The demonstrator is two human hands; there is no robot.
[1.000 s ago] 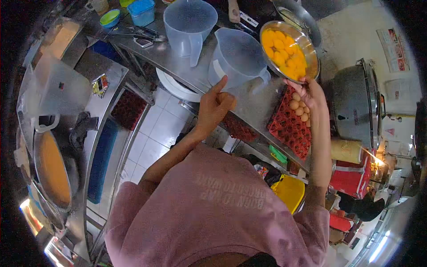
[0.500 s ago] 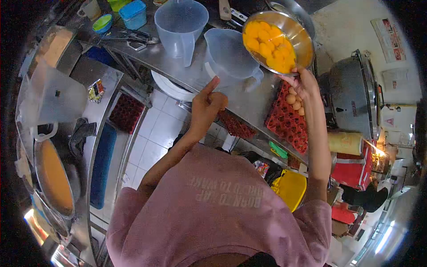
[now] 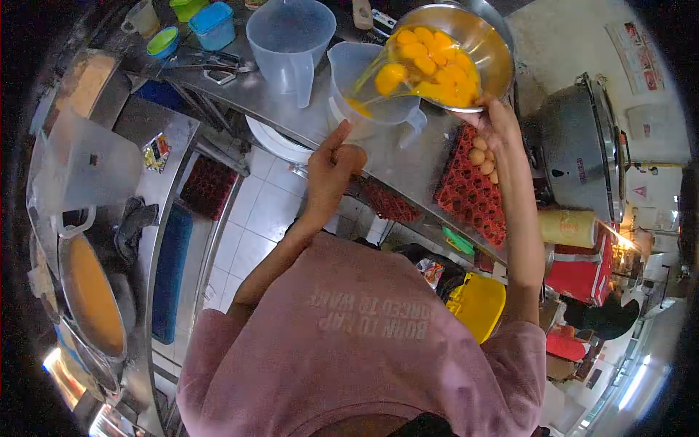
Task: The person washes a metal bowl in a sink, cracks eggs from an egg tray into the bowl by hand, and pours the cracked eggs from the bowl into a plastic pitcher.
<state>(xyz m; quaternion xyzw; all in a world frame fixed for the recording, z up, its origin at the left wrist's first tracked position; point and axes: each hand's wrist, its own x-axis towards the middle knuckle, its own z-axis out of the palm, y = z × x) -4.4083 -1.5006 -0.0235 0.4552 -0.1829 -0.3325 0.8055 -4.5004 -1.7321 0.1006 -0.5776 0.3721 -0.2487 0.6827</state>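
Note:
My right hand (image 3: 498,130) grips the near rim of a tilted metal bowl (image 3: 495,62) full of egg yolks (image 3: 437,62). Yolk and clear egg white spill over its left edge into a translucent jug (image 3: 349,62), where some yellow lies low inside. My left hand (image 3: 336,164) is at the near side of this jug, one digit raised against or close to its wall and the other fingers curled; what they hold, if anything, is hidden. Left of it stands a second translucent jug (image 3: 287,44).
A red egg tray (image 3: 470,193) with several brown eggs (image 3: 478,156) lies below the bowl on the metal counter (image 3: 408,171). Tongs (image 3: 218,69) and a blue tub (image 3: 212,28) are at the back left. On the left side, a big pan (image 3: 95,295) holds orange liquid.
The bowl has tipped further left over the jug, and yolk and white now run out into it. My left hand has shifted slightly left.

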